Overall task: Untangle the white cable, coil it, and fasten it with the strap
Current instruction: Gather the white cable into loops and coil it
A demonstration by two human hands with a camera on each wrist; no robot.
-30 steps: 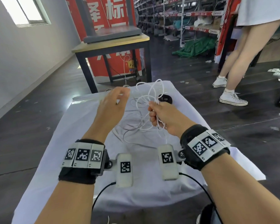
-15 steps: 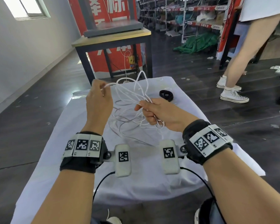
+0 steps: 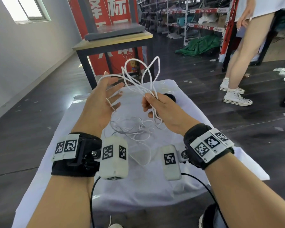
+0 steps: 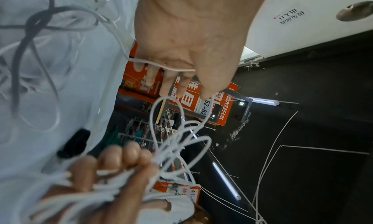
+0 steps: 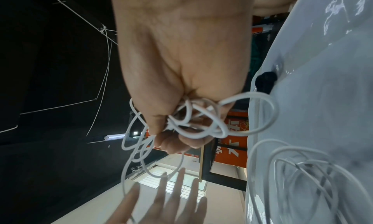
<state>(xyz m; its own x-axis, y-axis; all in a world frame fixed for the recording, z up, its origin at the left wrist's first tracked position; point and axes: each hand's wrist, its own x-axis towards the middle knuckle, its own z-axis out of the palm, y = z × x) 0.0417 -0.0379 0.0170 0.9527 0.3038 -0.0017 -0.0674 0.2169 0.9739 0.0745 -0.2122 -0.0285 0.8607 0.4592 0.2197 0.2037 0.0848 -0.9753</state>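
The white cable (image 3: 139, 71) stands in several loops above my right hand (image 3: 155, 102), which grips the bunch in its curled fingers. More of the cable lies loose on the white cloth (image 3: 69, 145) below. My left hand (image 3: 111, 92) is held up with its fingers spread. One strand is draped over it and crosses the base of the fingers (image 4: 163, 67). The black strap (image 3: 171, 97) lies on the cloth just behind my right hand, also seen as the strap (image 5: 265, 82) in the right wrist view. That view shows the cable (image 5: 193, 123) bunched in my right fist.
Behind the cloth-covered table stands a wooden table (image 3: 112, 41) with a dark frame and a grey slab on top. A person (image 3: 237, 66) in white sneakers stands on the dark floor at the right. Shelves and a red banner fill the back.
My left hand pinched a strand and pulled it out to the left; it now has its fingers spread with the strand draped over it. My right hand kept its grip on the bunch.
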